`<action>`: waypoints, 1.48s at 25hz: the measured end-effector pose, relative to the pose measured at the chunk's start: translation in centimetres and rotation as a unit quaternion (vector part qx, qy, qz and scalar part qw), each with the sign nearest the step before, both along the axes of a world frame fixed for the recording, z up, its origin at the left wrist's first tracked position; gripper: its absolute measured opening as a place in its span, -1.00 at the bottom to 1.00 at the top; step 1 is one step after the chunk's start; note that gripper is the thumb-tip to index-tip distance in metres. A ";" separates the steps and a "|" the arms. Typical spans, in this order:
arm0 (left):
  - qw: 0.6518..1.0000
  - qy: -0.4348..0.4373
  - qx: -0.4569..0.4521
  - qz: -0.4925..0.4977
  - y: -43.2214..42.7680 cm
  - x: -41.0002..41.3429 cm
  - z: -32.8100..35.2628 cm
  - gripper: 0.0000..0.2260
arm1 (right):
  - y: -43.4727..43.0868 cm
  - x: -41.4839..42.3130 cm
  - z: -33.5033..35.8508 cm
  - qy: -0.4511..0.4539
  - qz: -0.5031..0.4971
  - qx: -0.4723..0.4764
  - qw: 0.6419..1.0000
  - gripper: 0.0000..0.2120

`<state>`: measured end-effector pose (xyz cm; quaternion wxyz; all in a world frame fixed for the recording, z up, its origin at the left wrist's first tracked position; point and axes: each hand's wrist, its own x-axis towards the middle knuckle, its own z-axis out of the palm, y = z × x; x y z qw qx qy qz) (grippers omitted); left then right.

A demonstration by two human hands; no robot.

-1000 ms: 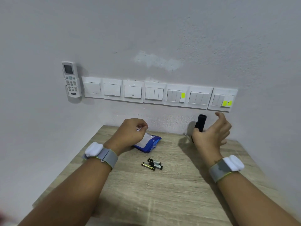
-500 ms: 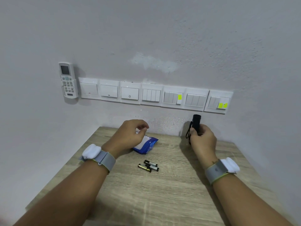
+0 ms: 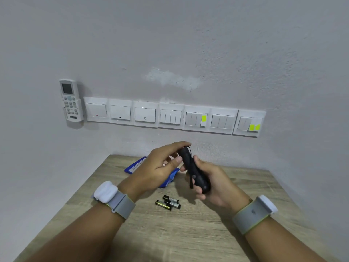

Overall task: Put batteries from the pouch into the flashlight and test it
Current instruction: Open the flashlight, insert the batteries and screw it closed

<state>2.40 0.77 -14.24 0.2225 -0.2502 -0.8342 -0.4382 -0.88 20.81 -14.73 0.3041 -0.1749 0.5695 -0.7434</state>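
Three batteries (image 3: 168,202) are laid out on the table (image 3: 188,233), just nearer than the pouch (image 3: 137,164), not yet loaded. Above them, the flashlight (image 3: 194,173) is gripped by the right hand (image 3: 213,184), its end pinched by the left hand (image 3: 160,167); opening, loading and testing are left.

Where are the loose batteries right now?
In the head view, the batteries lie in a small cluster on the wooden table, near its middle, just in front of the blue pouch and below the hands holding the flashlight.

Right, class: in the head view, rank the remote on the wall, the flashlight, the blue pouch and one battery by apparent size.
1. Remote
2. Flashlight, though it is nearer the camera
3. Battery
Blue pouch: unranked, mostly hidden behind the left hand.
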 end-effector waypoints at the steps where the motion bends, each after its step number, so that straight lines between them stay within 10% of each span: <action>1: 1.000 -0.008 0.010 -0.008 0.0 0.1 0.2 -0.71 | 0.2 -0.1 0.1 -0.019 0.020 0.003 1.000 -0.52; 9: 0.999 0.015 -0.049 -0.018 0.4 0.3 0.4 -0.70 | 1.2 0.2 0.0 -0.057 0.120 0.027 0.991 -0.56; 16: 0.992 -0.043 0.007 0.121 0.8 -0.2 0.2 -0.24 | -1.1 1.4 -0.9 0.304 -0.116 0.149 0.934 -0.57; 23: 0.988 -0.114 0.096 -0.038 -0.6 -0.3 0.6 -0.69 | -0.6 1.1 -0.6 0.220 -0.120 0.101 0.963 -0.56; 26: 0.988 -0.105 0.071 0.090 0.5 -0.5 1.0 -0.95 | -0.6 0.8 -0.8 0.253 -0.129 0.123 0.951 -0.56; 32: 0.978 -0.126 0.146 -0.078 -0.2 0.2 1.1 -0.59 | -0.4 0.3 -0.6 0.169 -0.116 0.062 0.977 -0.55; 37: 0.992 -0.079 0.091 0.046 0.1 -0.8 0.7 -0.57 | -0.3 0.5 -0.7 0.172 -0.096 0.084 0.977 -0.65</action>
